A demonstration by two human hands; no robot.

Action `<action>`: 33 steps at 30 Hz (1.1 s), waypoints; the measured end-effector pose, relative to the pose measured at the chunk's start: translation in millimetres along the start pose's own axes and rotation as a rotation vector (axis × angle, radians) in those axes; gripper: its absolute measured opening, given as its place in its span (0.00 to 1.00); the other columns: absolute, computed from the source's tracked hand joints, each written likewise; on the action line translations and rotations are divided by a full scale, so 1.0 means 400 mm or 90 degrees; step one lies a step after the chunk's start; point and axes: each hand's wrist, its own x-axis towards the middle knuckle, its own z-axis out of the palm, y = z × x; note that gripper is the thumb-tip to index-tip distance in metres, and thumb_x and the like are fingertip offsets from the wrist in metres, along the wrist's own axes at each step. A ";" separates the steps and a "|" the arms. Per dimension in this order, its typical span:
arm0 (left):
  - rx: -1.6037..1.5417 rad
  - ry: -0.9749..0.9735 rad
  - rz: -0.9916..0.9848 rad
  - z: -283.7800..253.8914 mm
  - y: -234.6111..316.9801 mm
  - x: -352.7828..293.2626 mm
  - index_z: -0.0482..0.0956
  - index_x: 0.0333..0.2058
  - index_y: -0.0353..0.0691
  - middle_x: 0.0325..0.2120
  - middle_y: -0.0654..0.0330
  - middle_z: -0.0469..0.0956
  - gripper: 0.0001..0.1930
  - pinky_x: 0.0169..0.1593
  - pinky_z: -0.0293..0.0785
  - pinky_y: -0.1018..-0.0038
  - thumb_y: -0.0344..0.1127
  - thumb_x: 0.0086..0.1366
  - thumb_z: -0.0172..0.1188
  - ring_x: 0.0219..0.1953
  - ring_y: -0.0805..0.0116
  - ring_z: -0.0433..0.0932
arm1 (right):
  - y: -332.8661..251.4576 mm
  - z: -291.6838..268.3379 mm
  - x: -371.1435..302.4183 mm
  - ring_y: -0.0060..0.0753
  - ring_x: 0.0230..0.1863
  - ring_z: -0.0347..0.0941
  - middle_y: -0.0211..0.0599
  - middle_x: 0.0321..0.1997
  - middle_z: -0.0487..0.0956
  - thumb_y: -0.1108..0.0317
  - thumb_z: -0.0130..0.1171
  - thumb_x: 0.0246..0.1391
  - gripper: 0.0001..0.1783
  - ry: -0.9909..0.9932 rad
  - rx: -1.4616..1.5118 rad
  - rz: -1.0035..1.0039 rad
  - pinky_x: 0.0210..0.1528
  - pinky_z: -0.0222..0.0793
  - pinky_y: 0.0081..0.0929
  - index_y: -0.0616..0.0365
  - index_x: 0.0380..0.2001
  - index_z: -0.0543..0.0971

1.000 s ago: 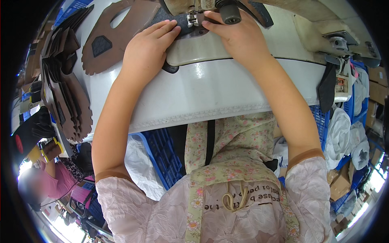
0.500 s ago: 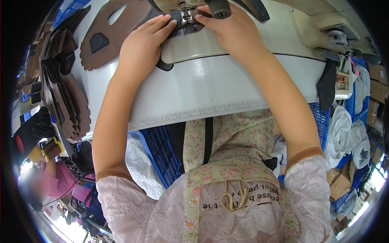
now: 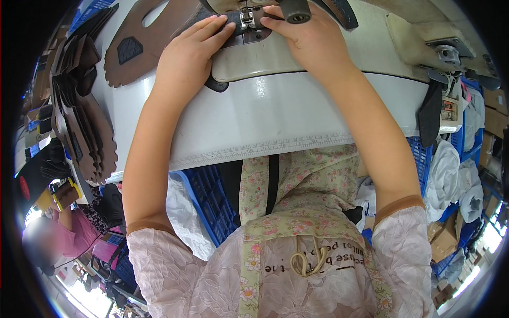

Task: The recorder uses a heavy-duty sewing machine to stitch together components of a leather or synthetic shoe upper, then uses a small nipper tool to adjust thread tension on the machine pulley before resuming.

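Note:
At the far edge, a sewing machine's presser foot (image 3: 246,19) stands over a dark strip of a brown leather-like panel (image 3: 169,26). This panel spreads to the left and has an oval hole and a dark patch (image 3: 130,50). My left hand (image 3: 188,55) lies on the panel just left of the foot, fingers stretched flat and its thumb hidden. To the right of the foot is my right hand (image 3: 315,45). Its thumb and a finger reach toward the foot, apart, touching the dark material. A round machine part (image 3: 295,11) partly covers that hand.
Brown cut pieces (image 3: 85,106) hang stacked over the white table's left side. A ruler scale (image 3: 286,144) runs along the near edge. Blue crates (image 3: 209,199) stand below, with white bags (image 3: 445,169) at right. Another person (image 3: 79,233) sits at the lower left.
The view has shifted slightly. Both hands stay beside the presser foot, and the brown panel appears a little farther up. No grip visibly changes.

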 end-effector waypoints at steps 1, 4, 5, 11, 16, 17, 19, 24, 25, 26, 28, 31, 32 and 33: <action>-0.001 0.001 -0.004 0.001 0.001 0.000 0.78 0.53 0.48 0.54 0.62 0.76 0.27 0.56 0.73 0.69 0.20 0.54 0.51 0.58 0.65 0.72 | 0.002 0.000 -0.001 0.40 0.47 0.73 0.32 0.41 0.81 0.76 0.53 0.44 0.13 -0.001 0.000 0.000 0.49 0.72 0.33 0.53 0.33 0.82; -0.015 -0.001 -0.014 0.007 -0.001 -0.002 0.78 0.53 0.48 0.55 0.62 0.75 0.27 0.58 0.71 0.69 0.19 0.55 0.50 0.58 0.64 0.71 | 0.007 0.001 -0.002 0.41 0.46 0.74 0.33 0.39 0.81 0.77 0.53 0.43 0.13 -0.010 -0.034 -0.011 0.48 0.72 0.34 0.52 0.33 0.82; -0.015 -0.001 -0.015 0.008 -0.001 -0.003 0.78 0.53 0.48 0.55 0.62 0.75 0.27 0.58 0.71 0.69 0.19 0.55 0.50 0.58 0.64 0.71 | 0.006 0.002 -0.001 0.41 0.46 0.74 0.34 0.39 0.81 0.77 0.53 0.43 0.13 0.002 -0.026 -0.016 0.47 0.72 0.35 0.52 0.33 0.81; -0.052 0.009 -0.023 0.009 0.000 -0.002 0.77 0.53 0.46 0.55 0.60 0.75 0.26 0.61 0.68 0.67 0.20 0.55 0.51 0.59 0.62 0.70 | -0.002 0.000 0.002 0.44 0.45 0.74 0.36 0.38 0.81 0.75 0.53 0.45 0.12 0.002 -0.037 -0.005 0.47 0.72 0.36 0.52 0.33 0.81; -0.048 0.011 -0.017 0.008 -0.001 0.002 0.77 0.53 0.45 0.55 0.60 0.75 0.26 0.61 0.69 0.67 0.19 0.55 0.51 0.59 0.62 0.71 | 0.001 0.001 0.000 0.44 0.45 0.74 0.36 0.38 0.80 0.75 0.53 0.46 0.11 -0.002 -0.044 0.008 0.46 0.72 0.36 0.52 0.33 0.81; -0.048 0.010 -0.018 0.008 0.000 0.002 0.77 0.53 0.45 0.55 0.60 0.75 0.26 0.61 0.69 0.67 0.19 0.55 0.51 0.59 0.62 0.71 | 0.003 0.001 -0.001 0.43 0.44 0.74 0.36 0.37 0.80 0.75 0.54 0.46 0.11 -0.015 -0.047 0.023 0.46 0.72 0.36 0.52 0.33 0.81; -0.040 0.009 -0.025 0.009 0.002 0.002 0.77 0.53 0.45 0.55 0.60 0.75 0.26 0.61 0.69 0.67 0.19 0.55 0.51 0.59 0.62 0.71 | 0.005 0.003 -0.002 0.43 0.44 0.74 0.36 0.37 0.80 0.74 0.54 0.46 0.10 -0.029 -0.049 0.039 0.46 0.72 0.36 0.52 0.32 0.81; -0.063 0.005 -0.041 0.011 0.001 -0.003 0.77 0.54 0.47 0.56 0.61 0.74 0.30 0.62 0.68 0.67 0.16 0.52 0.49 0.60 0.61 0.69 | 0.005 0.004 0.001 0.42 0.45 0.74 0.36 0.38 0.81 0.74 0.55 0.46 0.09 -0.010 -0.053 0.004 0.45 0.72 0.36 0.53 0.32 0.81; -0.082 0.000 -0.052 0.011 0.000 -0.004 0.76 0.55 0.48 0.58 0.62 0.72 0.33 0.62 0.67 0.68 0.13 0.50 0.47 0.62 0.61 0.68 | 0.005 0.004 0.001 0.42 0.45 0.74 0.36 0.38 0.81 0.74 0.55 0.46 0.09 -0.010 -0.052 0.003 0.45 0.72 0.36 0.53 0.32 0.81; -0.081 0.000 -0.053 0.012 0.000 -0.003 0.76 0.55 0.48 0.58 0.62 0.72 0.33 0.62 0.67 0.68 0.13 0.50 0.47 0.62 0.61 0.68 | 0.005 0.004 0.000 0.42 0.45 0.74 0.37 0.38 0.81 0.74 0.55 0.46 0.10 0.000 -0.038 0.001 0.46 0.72 0.35 0.53 0.33 0.81; -0.088 0.010 -0.046 0.015 0.000 -0.001 0.76 0.55 0.48 0.57 0.61 0.73 0.33 0.62 0.67 0.68 0.13 0.50 0.47 0.61 0.60 0.69 | 0.003 0.006 0.000 0.42 0.45 0.75 0.37 0.38 0.81 0.74 0.56 0.46 0.10 0.011 -0.022 -0.002 0.46 0.72 0.35 0.53 0.33 0.81; -0.086 0.010 -0.049 0.020 -0.002 -0.003 0.77 0.54 0.47 0.57 0.60 0.73 0.32 0.62 0.67 0.67 0.14 0.50 0.48 0.61 0.60 0.69 | -0.005 0.011 0.002 0.42 0.45 0.75 0.39 0.39 0.81 0.74 0.56 0.48 0.11 0.016 0.029 0.057 0.46 0.72 0.35 0.53 0.36 0.82; -0.084 0.010 -0.051 0.021 -0.002 -0.005 0.77 0.54 0.47 0.57 0.60 0.73 0.32 0.62 0.67 0.67 0.14 0.50 0.48 0.61 0.60 0.69 | -0.008 0.012 0.003 0.41 0.46 0.75 0.39 0.41 0.81 0.72 0.56 0.51 0.10 -0.002 0.061 0.100 0.46 0.72 0.34 0.53 0.37 0.82; -0.090 0.011 -0.053 0.019 0.001 -0.001 0.77 0.54 0.47 0.56 0.60 0.73 0.32 0.62 0.67 0.67 0.14 0.51 0.48 0.61 0.59 0.69 | -0.009 0.006 0.004 0.41 0.47 0.75 0.39 0.42 0.81 0.70 0.56 0.54 0.09 -0.018 0.086 0.141 0.47 0.72 0.33 0.53 0.37 0.82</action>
